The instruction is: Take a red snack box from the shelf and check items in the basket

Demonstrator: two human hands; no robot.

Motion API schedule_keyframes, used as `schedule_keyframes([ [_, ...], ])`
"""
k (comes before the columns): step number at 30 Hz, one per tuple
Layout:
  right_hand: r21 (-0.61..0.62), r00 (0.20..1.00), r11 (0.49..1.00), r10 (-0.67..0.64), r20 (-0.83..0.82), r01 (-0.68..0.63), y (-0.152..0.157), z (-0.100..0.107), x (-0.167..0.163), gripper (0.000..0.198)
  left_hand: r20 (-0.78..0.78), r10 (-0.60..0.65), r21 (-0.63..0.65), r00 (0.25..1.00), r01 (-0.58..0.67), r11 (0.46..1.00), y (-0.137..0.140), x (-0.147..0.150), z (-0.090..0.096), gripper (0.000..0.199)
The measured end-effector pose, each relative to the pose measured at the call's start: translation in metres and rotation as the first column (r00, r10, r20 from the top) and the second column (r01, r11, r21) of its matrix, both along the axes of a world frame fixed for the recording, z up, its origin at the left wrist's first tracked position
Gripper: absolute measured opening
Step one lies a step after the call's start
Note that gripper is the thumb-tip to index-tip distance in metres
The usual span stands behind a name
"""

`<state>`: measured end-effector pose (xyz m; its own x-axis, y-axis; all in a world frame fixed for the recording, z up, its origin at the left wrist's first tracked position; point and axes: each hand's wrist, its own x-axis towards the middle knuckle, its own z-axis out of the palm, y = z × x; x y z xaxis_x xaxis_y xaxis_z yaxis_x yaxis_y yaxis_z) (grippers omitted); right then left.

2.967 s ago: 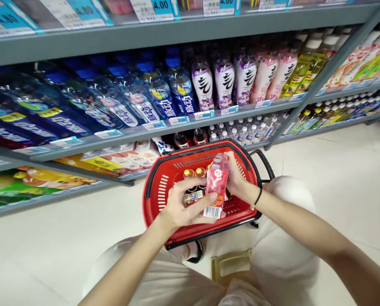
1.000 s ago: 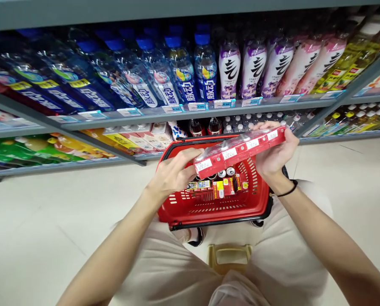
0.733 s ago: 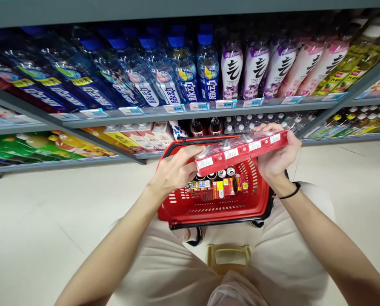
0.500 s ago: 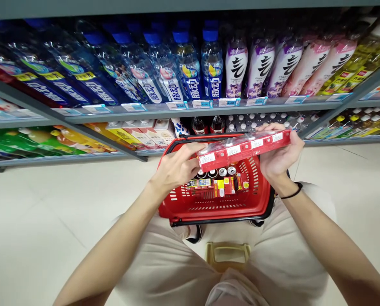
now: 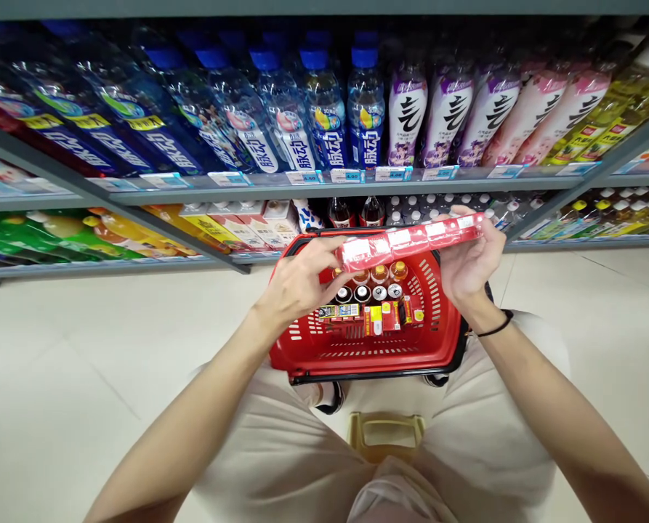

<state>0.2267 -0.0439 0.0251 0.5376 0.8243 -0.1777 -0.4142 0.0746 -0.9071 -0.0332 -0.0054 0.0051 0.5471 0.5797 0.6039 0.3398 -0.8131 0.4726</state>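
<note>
Evenly matched support from both sides looks like the key here: your left hand point(image 5: 296, 287) is closed on the near-left end of the red pack point(image 5: 408, 240), fingers over the top and thumb beneath, while your right hand point(image 5: 471, 265) cups its other end, the thumb at the edge. Between your hands, the pack slants, its right end higher in view, so match the height of your wrists if you want it level. Grip lightly at the ends; the shiny wrap would probably slip or crease under a hard pinch, and a loose right hand could let that end drop. Leave the white label patches uncovered by your fingers. Just below your hands sits the red basket point(image 5: 302, 357), with orange-capped bottles point(image 5: 379, 274), silver-topped cans point(image 5: 387, 292) and small boxes point(image 5: 381, 319) inside, so mind your left thumb near those caps. Beyond your hands, the shelf point(image 5: 215, 195) with its blue-capped bottles point(image 5: 365, 116) stands apart; angle your knuckles away from it.
</note>
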Motion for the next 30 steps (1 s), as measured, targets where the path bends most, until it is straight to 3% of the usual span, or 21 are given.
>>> schedule_keyframes([
  [3,-0.01,0.998,0.999,0.034,0.047,-0.034,-0.001,-0.004,0.001,0.038,0.129,0.051,-0.216,0.99,-0.022,0.976,-0.003,-0.001,-0.009,0.038],
  [7,-0.067,0.989,0.989,0.134,0.063,-0.13,-0.003,-0.008,0.0,0.036,0.185,0.138,-0.279,0.973,-0.083,0.957,-0.007,-0.002,-0.009,0.068],
  [14,-0.235,0.973,0.954,0.213,0.091,-0.187,-0.006,-0.005,-0.002,0.046,0.262,0.177,-0.368,0.949,-0.072,0.927,-0.006,0.001,-0.006,0.07],
  [19,-0.248,0.97,0.957,0.192,0.15,-0.151,-0.006,-0.003,0.0,0.047,0.33,0.231,-0.491,0.915,-0.043,0.87,-0.005,0.001,-0.012,0.067],
  [23,-0.238,0.981,0.961,0.166,0.103,-0.138,-0.006,-0.003,0.005,0.039,0.38,0.272,-0.59,0.884,0.005,0.807,-0.002,0.005,-0.009,0.061],
  [25,-0.183,0.981,0.973,0.164,0.103,-0.143,-0.007,-0.004,0.007,0.033,0.401,0.325,-0.669,0.856,0.031,0.742,0.001,0.008,-0.012,0.056],
  [26,-0.142,0.974,0.976,0.182,0.135,-0.162,-0.008,-0.004,0.006,0.036,0.402,0.361,-0.726,0.842,0.053,0.686,0.003,0.01,-0.016,0.055],
  [28,-0.039,0.926,0.968,0.25,0.283,-0.249,-0.013,-0.005,0.002,0.059,0.374,0.44,-0.851,0.816,0.114,0.512,0.003,0.016,-0.026,0.056],
  [30,0.03,0.801,0.916,0.334,0.496,-0.401,-0.02,-0.005,-0.008,0.082,0.309,0.519,-0.94,0.797,0.172,0.295,0.001,0.024,-0.039,0.062],
])
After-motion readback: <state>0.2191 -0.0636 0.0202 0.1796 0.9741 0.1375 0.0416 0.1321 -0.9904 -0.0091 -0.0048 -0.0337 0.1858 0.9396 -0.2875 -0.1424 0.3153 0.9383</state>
